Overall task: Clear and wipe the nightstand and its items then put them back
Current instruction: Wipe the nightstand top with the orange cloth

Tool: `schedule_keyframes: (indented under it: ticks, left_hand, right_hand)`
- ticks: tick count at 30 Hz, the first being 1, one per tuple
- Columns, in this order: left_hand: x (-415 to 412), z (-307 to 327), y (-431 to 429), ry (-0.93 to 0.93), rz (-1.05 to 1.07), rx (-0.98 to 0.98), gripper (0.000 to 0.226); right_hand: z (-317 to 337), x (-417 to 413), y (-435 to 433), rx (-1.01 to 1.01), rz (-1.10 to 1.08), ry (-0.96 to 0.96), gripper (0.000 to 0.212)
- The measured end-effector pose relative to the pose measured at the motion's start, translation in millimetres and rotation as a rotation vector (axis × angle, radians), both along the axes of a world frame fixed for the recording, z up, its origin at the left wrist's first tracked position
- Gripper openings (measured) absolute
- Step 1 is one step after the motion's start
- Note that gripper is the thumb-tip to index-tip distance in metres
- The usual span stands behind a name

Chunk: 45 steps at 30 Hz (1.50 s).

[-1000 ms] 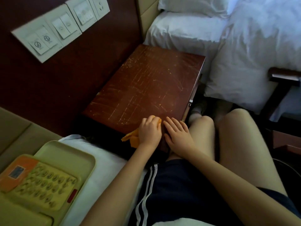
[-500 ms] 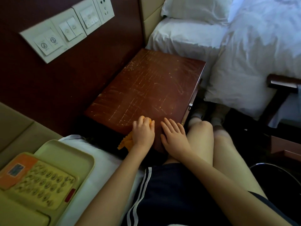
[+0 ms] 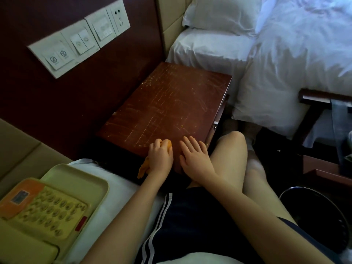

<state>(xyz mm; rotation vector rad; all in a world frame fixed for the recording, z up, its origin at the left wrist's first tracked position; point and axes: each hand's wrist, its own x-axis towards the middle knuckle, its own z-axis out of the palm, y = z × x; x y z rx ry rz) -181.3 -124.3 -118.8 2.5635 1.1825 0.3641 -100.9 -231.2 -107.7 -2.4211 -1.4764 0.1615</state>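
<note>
The dark red wooden nightstand (image 3: 167, 103) has a scratched, bare top. My left hand (image 3: 160, 159) grips an orange cloth (image 3: 145, 166) at the top's near edge, with part of the cloth hanging over that edge. Beside it, my right hand (image 3: 196, 157) lies flat with straight fingers on the near right corner of the top. A pale yellow tray (image 3: 91, 178) sits on the bed at lower left and holds a yellow telephone (image 3: 43, 208) with an orange panel.
A panel of wall switches and a socket (image 3: 80, 40) hangs above the nightstand. A second bed with white bedding (image 3: 285, 63) stands on its far side. A dark waste bin (image 3: 316, 216) is at lower right, next to a wooden chair frame (image 3: 323, 100).
My left hand with the cloth has slid slightly left along the near edge. My right hand has stayed flat on the corner. The camera has tilted, showing more of the wall and bin.
</note>
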Motion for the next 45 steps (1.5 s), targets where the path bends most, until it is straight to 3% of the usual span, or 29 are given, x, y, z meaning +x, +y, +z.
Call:
schedule_keyframes:
  ticks: [7, 11, 17, 24, 29, 33, 40, 45]
  left_hand:
    - [-17.2, -4.1, -3.8, -0.036, -0.254, -0.021, 0.034]
    - [-38.1, -8.2, 4.6, -0.074, -0.118, -0.006, 0.032]
    - [-18.1, 2.0, 4.8, -0.085, 0.016, -0.049, 0.033]
    - [-31.9, -0.3, 8.0, -0.071, -0.241, -0.079, 0.032]
    - [-56.0, -3.8, 23.5, -0.139, -0.001, -0.023, 0.030]
    - [-45.9, 0.7, 21.2, -0.115, 0.052, -0.038, 0.031]
    - [-63.7, -5.1, 15.8, -0.126, -0.284, -0.069, 0.031]
    - [-80.7, -9.0, 30.8, -0.218, 0.000, -0.064, 0.030]
  right_hand:
    - [9.2, 0.3, 4.0, -0.048, -0.048, 0.021, 0.052]
    - [15.9, -4.5, 5.8, -0.092, -0.027, 0.007, 0.056]
    - [22.2, -18.3, 10.5, -0.325, 0.105, -0.106, 0.062]
    - [29.8, -21.4, 16.5, -0.472, 0.137, -0.125, 0.061]
    - [32.8, -24.9, 22.5, -0.477, 0.178, -0.121, 0.063]
    - [33.8, -33.7, 28.2, -0.503, 0.209, -0.106, 0.063]
    - [27.2, -27.1, 22.9, -0.503, 0.191, -0.080, 0.063]
    - [19.0, -24.0, 17.7, -0.430, 0.250, -0.078, 0.066]
